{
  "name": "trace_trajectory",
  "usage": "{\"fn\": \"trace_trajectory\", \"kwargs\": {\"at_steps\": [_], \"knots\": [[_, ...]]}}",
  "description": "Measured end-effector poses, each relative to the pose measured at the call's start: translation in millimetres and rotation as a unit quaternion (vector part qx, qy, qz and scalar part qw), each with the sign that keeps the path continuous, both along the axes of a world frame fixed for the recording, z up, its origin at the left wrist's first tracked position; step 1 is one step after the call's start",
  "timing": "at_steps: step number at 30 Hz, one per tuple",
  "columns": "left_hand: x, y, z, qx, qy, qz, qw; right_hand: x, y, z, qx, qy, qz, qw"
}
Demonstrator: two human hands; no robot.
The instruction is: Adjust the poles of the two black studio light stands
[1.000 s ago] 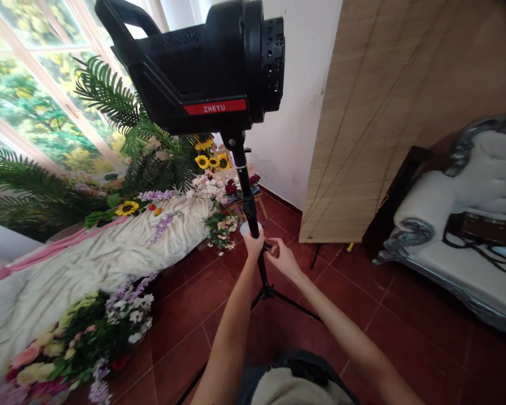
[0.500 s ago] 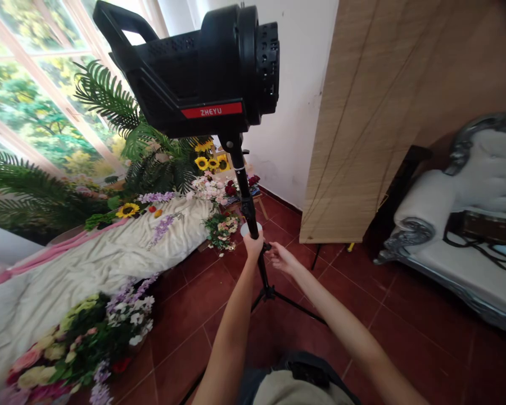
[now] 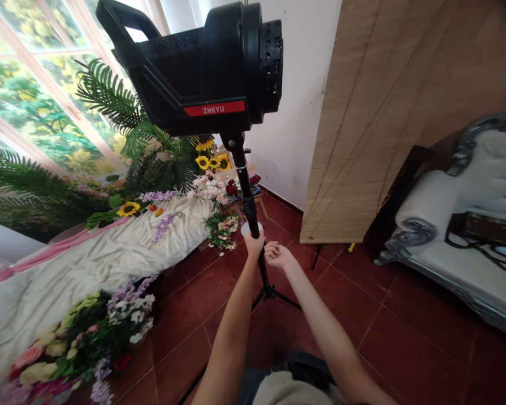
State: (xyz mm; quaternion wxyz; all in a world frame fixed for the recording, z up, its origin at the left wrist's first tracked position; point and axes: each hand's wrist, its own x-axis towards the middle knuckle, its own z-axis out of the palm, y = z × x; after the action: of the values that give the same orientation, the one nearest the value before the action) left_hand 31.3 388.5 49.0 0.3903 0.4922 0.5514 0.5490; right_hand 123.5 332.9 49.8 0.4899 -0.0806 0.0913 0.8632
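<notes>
A black studio light (image 3: pixel 198 73) with a red ZHEYU label sits on top of a black light stand (image 3: pixel 248 202). My left hand (image 3: pixel 253 243) is wrapped round the stand's pole, below the upper collar. Just right of the pole, my right hand (image 3: pixel 276 254) has its fingers curled in at the stand's tightening knob, which they now cover. Below both hands, the tripod legs (image 3: pixel 269 292) spread out over the floor.
To the left, a bed with a cream cover (image 3: pixel 181 230) has artificial flowers (image 3: pixel 80 343) before it and palm leaves (image 3: pixel 109 95) behind. A bamboo blind (image 3: pixel 341 140) hangs at right, near a white sofa (image 3: pixel 480 180) holding a brown bag (image 3: pixel 489 226). Red tiles (image 3: pixel 388 337) cover the floor.
My right hand has turned at the knob, its fingers curling in and hiding the knob; its forearm has swung left. My left hand keeps its hold on the pole.
</notes>
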Motion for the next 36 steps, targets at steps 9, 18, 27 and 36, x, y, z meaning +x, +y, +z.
{"fn": "trace_trajectory", "kwargs": {"at_steps": [9,18,27,36], "knots": [[-8,5,-8.7,-0.009,-0.005,-0.052,0.999,3,0,5.7,0.013,0.078,-0.041,0.996],[-13,-3,1.4,0.025,0.000,-0.095,0.995,-4,-50,-17.8,-0.059,-0.083,-0.018,0.995],[-18,-44,-24.2,0.057,-0.043,-0.041,0.997,-14,-156,-71.4,-0.098,-0.330,0.018,0.939],[-112,-255,-168.0,-0.267,-0.087,0.212,0.936,-48,-200,-80.9,0.027,-0.487,0.103,0.867]]}}
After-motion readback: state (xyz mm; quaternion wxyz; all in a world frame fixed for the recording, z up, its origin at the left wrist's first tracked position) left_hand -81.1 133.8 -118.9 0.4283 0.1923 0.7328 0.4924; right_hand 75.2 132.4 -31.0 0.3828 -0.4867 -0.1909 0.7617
